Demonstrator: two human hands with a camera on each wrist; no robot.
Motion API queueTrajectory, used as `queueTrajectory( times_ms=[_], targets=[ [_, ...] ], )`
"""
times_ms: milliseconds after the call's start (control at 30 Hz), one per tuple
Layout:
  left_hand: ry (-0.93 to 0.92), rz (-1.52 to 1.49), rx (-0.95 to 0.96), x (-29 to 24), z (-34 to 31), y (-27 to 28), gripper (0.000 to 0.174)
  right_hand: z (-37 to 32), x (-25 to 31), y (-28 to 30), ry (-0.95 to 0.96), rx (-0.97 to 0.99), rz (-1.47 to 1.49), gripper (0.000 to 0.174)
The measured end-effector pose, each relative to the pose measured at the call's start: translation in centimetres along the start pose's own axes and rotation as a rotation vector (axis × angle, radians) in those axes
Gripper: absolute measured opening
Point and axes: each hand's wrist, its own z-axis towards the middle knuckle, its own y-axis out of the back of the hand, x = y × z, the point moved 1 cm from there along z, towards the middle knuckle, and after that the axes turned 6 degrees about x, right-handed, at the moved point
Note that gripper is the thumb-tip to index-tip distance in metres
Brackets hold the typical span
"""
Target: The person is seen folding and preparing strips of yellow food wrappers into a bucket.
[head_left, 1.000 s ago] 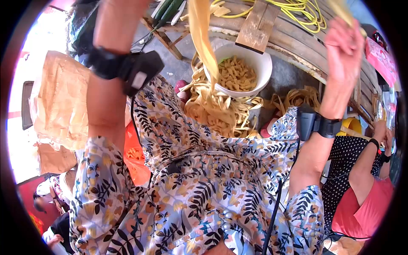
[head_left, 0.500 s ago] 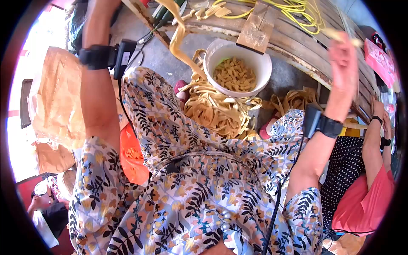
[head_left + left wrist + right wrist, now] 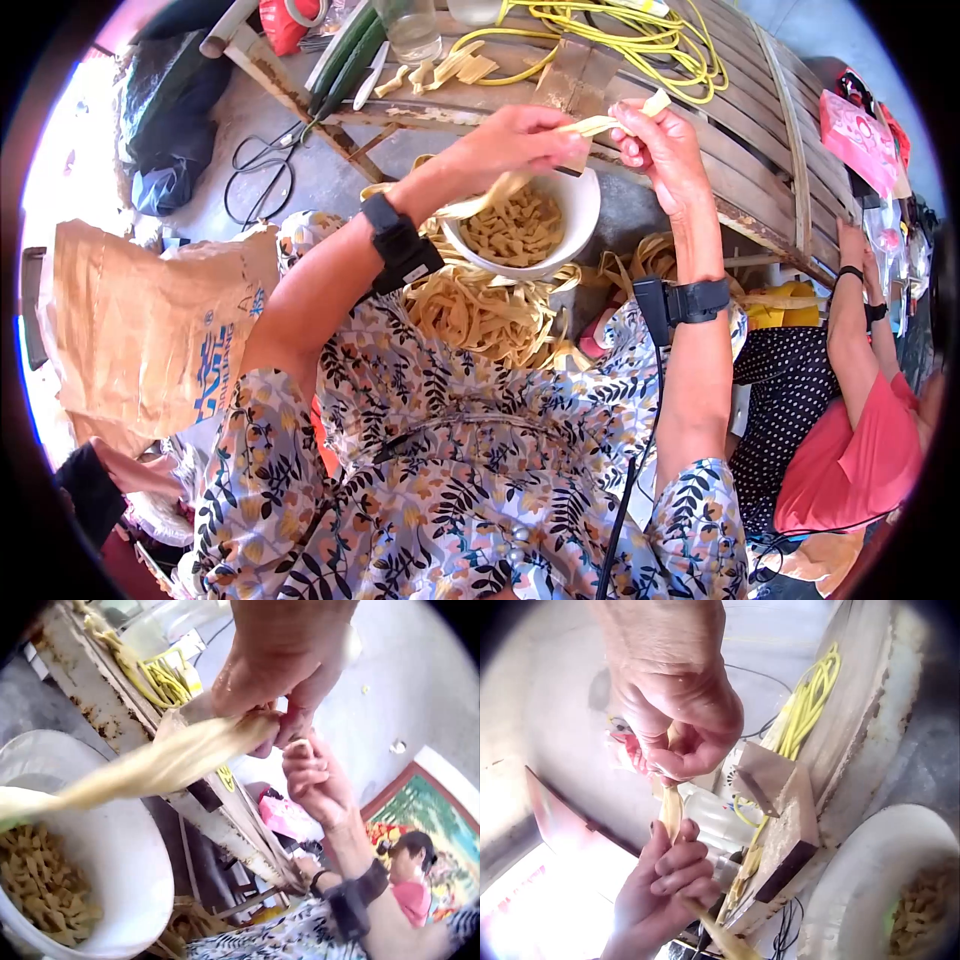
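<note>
Both hands hold one long, soft, pale yellow strip (image 3: 597, 125) above the bench edge. My right hand (image 3: 665, 155) pinches it close to one end, and a short tip sticks out past the fingers. To its left, my left hand (image 3: 525, 140) has its fingers curled round the same strip (image 3: 161, 761), whose long tail hangs toward the bucket. The white bucket (image 3: 592, 215) below holds many short knotted pieces (image 3: 515, 225) of the same yellow material. A tangled heap of long strips (image 3: 480, 310) lies in front of the bucket, by the person's knees.
A slatted bench (image 3: 745, 175) carries a wooden block (image 3: 580, 75), coiled yellow cable (image 3: 690, 60), several strip scraps (image 3: 465, 68) and a glass jar (image 3: 412, 35). A brown paper sack (image 3: 150, 330) stands at left. Another person in a red top (image 3: 850, 455) sits at right.
My left hand has come in from the far left with the strip, and my right hand has moved left and down. They now meet over the bench edge. The head view has shifted.
</note>
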Motion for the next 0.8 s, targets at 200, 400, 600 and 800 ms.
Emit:
queueTrajectory(
  times_ms=[200,400,600,800],
  targets=[
    [0.061,0.115,-0.216,-0.5,-0.7,3.1,0.019,1.1,-1.3,0.9,-0.06,0.033,0.066,0.018],
    [-0.021,0.327,-0.246,-1.0,2.1,5.1,0.021,3.5,-2.1,1.7,0.025,-0.145,0.102,0.017],
    [-0.163,0.539,-0.39,-0.4,4.9,6.6,0.021,5.5,-3.0,1.5,0.082,-0.278,0.182,0.014],
    [-0.157,0.52,-0.429,0.3,5.9,6.9,0.019,5.9,-3.5,1.9,0.093,-0.299,0.216,0.014]
  ],
)
